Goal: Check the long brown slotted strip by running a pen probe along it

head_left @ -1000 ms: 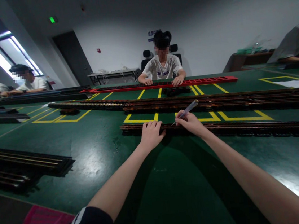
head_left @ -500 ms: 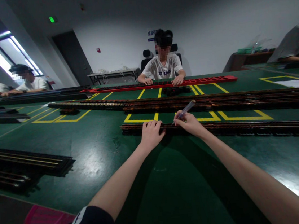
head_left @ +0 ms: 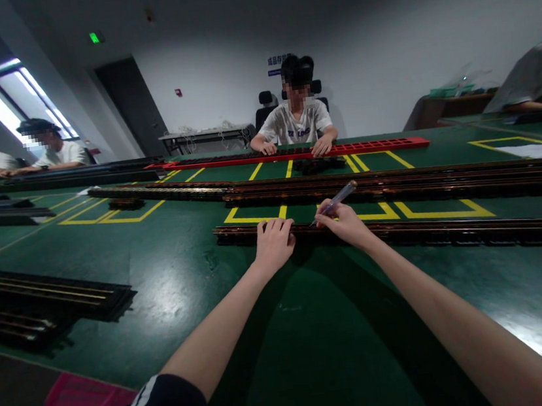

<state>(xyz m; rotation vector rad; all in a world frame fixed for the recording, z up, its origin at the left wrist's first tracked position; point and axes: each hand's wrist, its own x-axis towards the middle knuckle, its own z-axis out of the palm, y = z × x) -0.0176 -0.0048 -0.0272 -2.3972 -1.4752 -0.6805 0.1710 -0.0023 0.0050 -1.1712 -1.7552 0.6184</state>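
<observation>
A long dark strip with copper-coloured lines [head_left: 452, 231] lies across the green table in front of me. My left hand [head_left: 275, 243] is closed over it near its left end, fingers curled across the far edge. My right hand [head_left: 345, 223] pinches a slim pen-like tool with a clear barrel [head_left: 340, 199]. This tool leans up to the right, its lower tip at the strip just right of my left hand. Whether the tip touches the strip is too small to tell.
Behind lies a bundle of similar strips [head_left: 397, 181]; more strips [head_left: 39, 291] lie at left. Yellow tape [head_left: 440, 210] marks the green table [head_left: 194, 344]. Across it, a person [head_left: 298, 120] handles a long red tray [head_left: 382, 145]. A pink basket [head_left: 78, 404] stands below the near edge.
The strip has slid slightly left under my left hand. My right hand and the pen-like tool have stayed almost in place.
</observation>
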